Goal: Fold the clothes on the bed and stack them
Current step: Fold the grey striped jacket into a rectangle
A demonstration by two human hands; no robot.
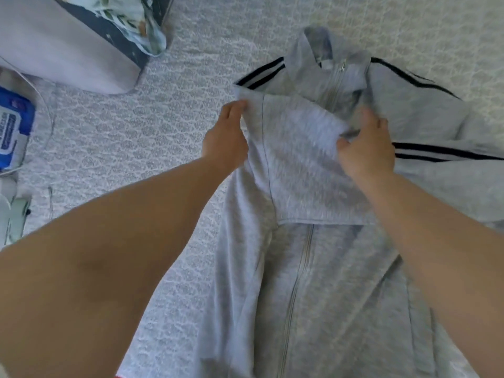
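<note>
The fingers of the left hand (226, 137) curl round the left edge of a folded grey panel, the thumb on top near its far corner. The right hand (366, 148) pinches the right edge of that same panel, thumb pressed against the cloth and the other fingers bent over it. Both hands grip, neither lies flat.

The panel belongs to one grey zip jacket (327, 268), which lies front up on the bed cover (136, 137), collar at the far end and hem running off the near edge of the view. One zipper (296, 290) runs down its middle, hidden where the panel crosses it. Dark stripes in pairs show in three places: on the left shoulder, on the right shoulder, and along the right sleeve (447, 155), which spreads out to the right.

Two bare forearms reach in from the near side.

At the far left lies one pale pillow (54, 45), with one bundle of patterned cloth (133, 20) just beside it. At the left edge sits one blue and white packet (13, 129), its print too blurred to read.
</note>
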